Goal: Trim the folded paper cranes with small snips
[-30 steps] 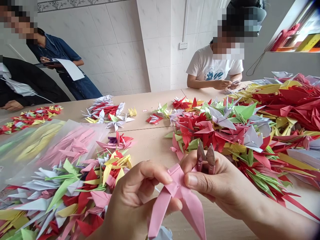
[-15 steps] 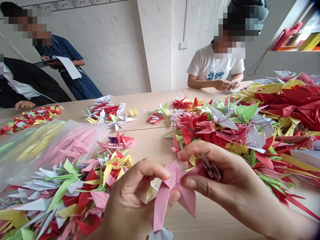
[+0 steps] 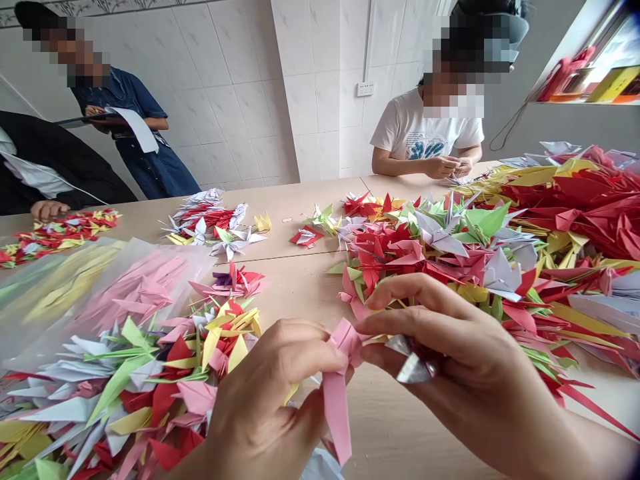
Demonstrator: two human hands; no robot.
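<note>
A pink folded-paper crane (image 3: 337, 407) is held up in front of me, with one long strip hanging down. My left hand (image 3: 273, 393) pinches it from the left, fingers curled with the thumb below. The fingertips of my right hand (image 3: 450, 360) close on its right side, near the top fold. Tucked in the right hand lies a small shiny metal object (image 3: 415, 368), its kind partly hidden by the fingers. Below the crane, whitish folded paper (image 3: 321, 465) shows at the bottom edge.
Many coloured paper cranes (image 3: 150, 387) lie heaped at left, with a larger heap (image 3: 440, 247) at right. Plastic bags of folded paper (image 3: 143, 287) lie at left. Across the table (image 3: 285, 293) a person in a white shirt (image 3: 425, 133) works; two other people are at far left.
The pink crane has turned so that one hanging strip shows instead of two spread ones. My left fingers have curled over it, and the metal object in my right hand has tilted.
</note>
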